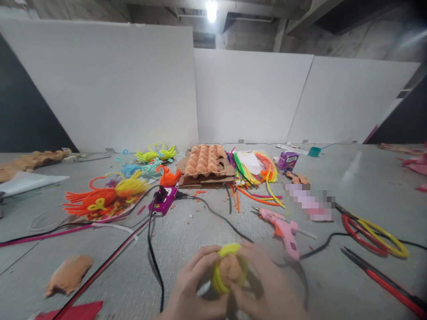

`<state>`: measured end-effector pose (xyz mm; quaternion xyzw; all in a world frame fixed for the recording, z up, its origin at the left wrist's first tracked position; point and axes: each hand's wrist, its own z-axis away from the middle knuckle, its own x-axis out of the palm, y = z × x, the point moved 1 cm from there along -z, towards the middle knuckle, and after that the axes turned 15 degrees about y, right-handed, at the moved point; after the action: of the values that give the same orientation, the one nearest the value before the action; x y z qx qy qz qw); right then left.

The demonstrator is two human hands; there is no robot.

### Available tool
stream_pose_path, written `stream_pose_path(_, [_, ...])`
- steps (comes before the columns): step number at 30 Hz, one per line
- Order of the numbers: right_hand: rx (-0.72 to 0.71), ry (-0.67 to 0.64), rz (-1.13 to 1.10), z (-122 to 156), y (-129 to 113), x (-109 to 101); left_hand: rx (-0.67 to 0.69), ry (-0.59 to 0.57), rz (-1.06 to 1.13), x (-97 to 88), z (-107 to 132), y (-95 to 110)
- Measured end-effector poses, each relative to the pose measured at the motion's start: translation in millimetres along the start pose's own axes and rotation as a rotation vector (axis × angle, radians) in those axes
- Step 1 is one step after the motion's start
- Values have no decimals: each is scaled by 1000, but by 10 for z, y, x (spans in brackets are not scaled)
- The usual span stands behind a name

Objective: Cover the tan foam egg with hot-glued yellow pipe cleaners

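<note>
Both hands meet low in the middle of the head view, slightly blurred. Between them is a brown cup piece of egg carton [231,268] with a fuzzy yellow pipe cleaner [218,281] curved round its edge. My left hand [196,282] is closed on the left side of it, fingers over the top and thumb below. My right hand [267,278] grips the right side, its thumb near the lower front of the cup. A pink hot glue gun [283,231] lies just beyond my right hand, its nozzle pointing away to the left.
An egg carton tray [205,162] stands on cardboard at the back, with pipe cleaners [247,169] beside it. Orange pipe-cleaner bundles [90,202] lie left. A purple power strip [163,202] trails cables. Scissors [367,235] and a red-handled tool [387,280] lie right; a carton scrap [70,273] lies front left.
</note>
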<state>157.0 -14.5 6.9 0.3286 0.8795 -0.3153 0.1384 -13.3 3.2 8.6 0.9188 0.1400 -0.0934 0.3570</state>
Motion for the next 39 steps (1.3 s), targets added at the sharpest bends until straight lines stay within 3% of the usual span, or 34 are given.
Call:
stream_pose_path(7, [38, -41, -22, -37, -28, -8, -15, -7, 14, -9, -12, 11])
stream_pose_path(11, [-22, 17, 8, -37, -36, -19, -24, 6, 42, -3, -4, -4])
stream_pose_path(16, [-50, 77, 70, -115, -53, -81, -140, -26, 267, -27, 57, -58])
stream_pose_path(20, [39, -33, -11, -242, -54, -159, -178, -78, 354, -86, 92, -69])
stream_pose_path(25, [198, -235, -75, -324, -33, -239, -95, -87, 275, -126, 93, -99])
stream_pose_path(34, [232, -187, -89, -287, 2, -222, -10, -127, 151, -126, 58, -110])
stream_pose_path(39, [419, -215, -117, -290, 15, -203, 19, -121, 116, -102, 84, -124])
